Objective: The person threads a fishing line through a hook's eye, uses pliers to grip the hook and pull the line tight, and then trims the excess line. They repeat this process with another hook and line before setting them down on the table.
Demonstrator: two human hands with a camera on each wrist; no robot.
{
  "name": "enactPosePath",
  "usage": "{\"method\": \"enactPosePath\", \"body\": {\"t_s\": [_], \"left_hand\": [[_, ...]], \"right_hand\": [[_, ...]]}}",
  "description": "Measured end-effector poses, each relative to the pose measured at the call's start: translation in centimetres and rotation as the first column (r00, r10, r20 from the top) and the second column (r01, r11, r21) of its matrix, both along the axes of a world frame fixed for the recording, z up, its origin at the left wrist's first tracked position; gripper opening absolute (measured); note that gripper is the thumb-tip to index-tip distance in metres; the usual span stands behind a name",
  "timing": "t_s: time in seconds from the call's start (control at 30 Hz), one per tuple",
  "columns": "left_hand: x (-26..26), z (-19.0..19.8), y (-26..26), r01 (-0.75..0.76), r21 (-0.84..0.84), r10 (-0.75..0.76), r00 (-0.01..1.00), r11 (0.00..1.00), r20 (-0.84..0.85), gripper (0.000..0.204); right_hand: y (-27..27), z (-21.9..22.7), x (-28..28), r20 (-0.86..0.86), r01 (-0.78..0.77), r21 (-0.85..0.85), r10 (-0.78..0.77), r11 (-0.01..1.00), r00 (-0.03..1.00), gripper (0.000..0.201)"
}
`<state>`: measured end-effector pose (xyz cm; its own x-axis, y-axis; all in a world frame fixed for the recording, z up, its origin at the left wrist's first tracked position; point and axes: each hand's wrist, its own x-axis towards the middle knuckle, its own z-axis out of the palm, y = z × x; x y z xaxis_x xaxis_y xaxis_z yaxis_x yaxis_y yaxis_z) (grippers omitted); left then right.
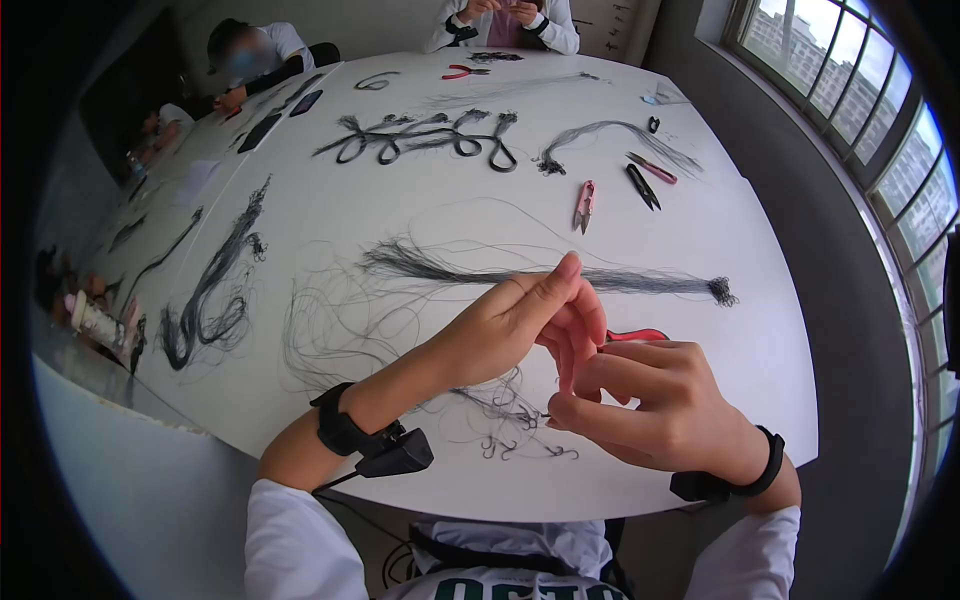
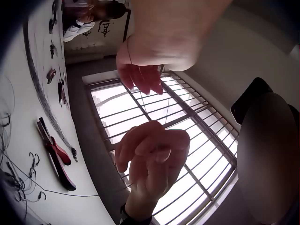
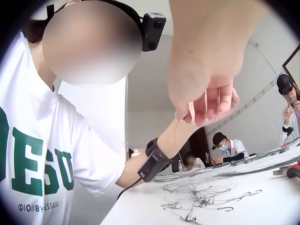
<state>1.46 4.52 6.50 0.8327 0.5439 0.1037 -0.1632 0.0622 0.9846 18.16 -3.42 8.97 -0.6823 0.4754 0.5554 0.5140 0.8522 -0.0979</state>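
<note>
Above the table's near edge, my left hand (image 1: 535, 315) has its thumb up and its fingers bent, holding a fine dark fishing line (image 2: 130, 51) that crosses the hand. Facing it close by, my right hand (image 1: 650, 400) pinches the line between thumb and forefinger. In the right wrist view a strand (image 3: 176, 133) hangs from its fingertips. What sits inside the pinch is hidden by the fingers. Below the hands lie several fish hooks (image 1: 515, 425) tied to tangled lines. Red-handled pliers (image 2: 57, 154) rest on the table beside them, partly behind my right hand in the head view.
A long bundle of dark line (image 1: 640, 282) stretches across the white table (image 1: 400, 480). Pink snips (image 1: 585, 205), black snips (image 1: 643, 187) and more bundles (image 1: 215, 280) lie farther out. Other people sit around the far side. A barred window (image 1: 850, 80) is at the right.
</note>
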Motion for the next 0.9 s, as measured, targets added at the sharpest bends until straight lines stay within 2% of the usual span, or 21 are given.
{"method": "enactPosePath", "body": {"t_s": [0.03, 0.1, 0.13, 0.17, 0.2, 0.23, 0.3, 0.37, 0.43, 0.47, 0.53, 0.6, 0.67, 0.7, 0.77, 0.83, 0.9], "left_hand": [[-0.1, -0.2, -0.6, 0.028, -0.043, -0.030, 0.997, 0.999, -0.064, 0.071], [-0.4, -0.7, -1.3, 0.169, -0.116, -0.177, 0.982, 0.979, -0.065, 0.082], [-0.7, -0.8, -1.4, 0.171, -0.116, -0.179, 0.982, 0.978, -0.065, 0.082], [-1.1, -0.9, -1.6, 0.335, -0.251, -0.340, 0.940, 0.908, 0.025, 0.086], [-1.3, -0.9, -1.8, 0.490, -0.363, -0.476, 0.869, 0.793, 0.136, 0.091], [-1.4, -1.0, -2.0, 0.490, -0.363, -0.475, 0.869, 0.792, 0.137, 0.091], [-1.5, -1.1, -2.7, 0.611, -0.423, -0.599, 0.780, 0.669, 0.179, 0.094], [-1.7, -0.2, -3.4, 0.596, -0.454, -0.610, 0.781, 0.662, 0.136, 0.090], [-1.9, 0.0, -3.7, 0.615, -0.457, -0.663, 0.745, 0.643, 0.070, 0.091], [-2.1, 0.5, -4.1, 0.575, -0.472, -0.637, 0.770, 0.668, 0.037, 0.089], [-2.5, 0.6, -4.5, 0.561, -0.456, -0.624, 0.781, 0.691, 0.014, 0.085], [-2.6, 0.7, -4.6, 0.544, -0.440, -0.609, 0.793, 0.714, -0.010, 0.080], [-2.6, 0.8, -4.4, 0.597, -0.450, -0.688, 0.724, 0.664, -0.055, 0.084], [-2.5, 0.9, -4.5, 0.595, -0.453, -0.687, 0.724, 0.664, -0.056, 0.084], [-2.0, 1.1, -4.6, 0.710, -0.460, -0.792, 0.610, 0.534, 0.022, 0.082], [-1.9, 0.8, -5.0, 0.711, -0.466, -0.797, 0.603, 0.526, 0.020, 0.081], [-1.8, 0.5, -5.6, 0.724, -0.468, -0.749, 0.639, 0.507, 0.178, 0.080]], "right_hand": [[0.1, 0.7, 0.0, 0.002, 0.006, -0.003, -0.006, 1.000, 1.000, 0.028], [0.5, 1.9, 0.0, -0.040, 0.049, 0.034, -0.047, 0.998, 0.998, 0.027], [0.6, 1.9, 0.2, -0.018, 0.085, 0.042, -0.084, 0.996, 0.996, 0.025], [0.7, 2.2, 0.3, -0.017, 0.086, 0.042, -0.085, 0.995, 0.996, 0.025], [0.7, 2.6, 0.5, 0.031, 0.081, 0.038, -0.083, 0.996, 0.996, 0.025], [0.8, 2.8, 0.6, 0.079, 0.077, 0.034, -0.079, 0.996, 0.994, 0.026], [1.0, 2.7, 0.8, 0.060, 0.053, 0.035, -0.055, 0.998, 0.997, 0.025], [1.2, 2.6, 0.9, 0.039, 0.028, 0.036, -0.030, 0.999, 0.999, 0.025], [1.3, 2.5, 1.0, -0.032, -0.041, -0.090, 0.038, 0.995, 0.999, 0.022], [1.4, 2.3, 1.0, -0.032, -0.041, -0.091, 0.038, 0.995, 0.999, 0.022], [1.5, 1.6, 1.1, -0.138, -0.079, -0.196, 0.052, 0.978, 0.989, 0.020], [1.4, 0.9, 1.2, -0.164, -0.088, -0.209, 0.054, 0.974, 0.985, 0.018], [1.4, 0.7, 1.3, -0.192, -0.100, -0.223, 0.057, 0.970, 0.980, 0.017], [1.5, 0.7, 1.4, -0.225, -0.088, -0.211, 0.039, 0.973, 0.974, 0.016], [1.7, 0.9, 1.9, -0.257, -0.075, -0.201, 0.021, 0.977, 0.966, 0.015], [1.8, 1.0, 2.4, -0.256, -0.003, -0.216, -0.054, 0.976, 0.965, 0.013], [1.8, 0.9, 2.3, -0.265, 0.025, -0.224, -0.085, 0.974, 0.961, 0.012]]}}
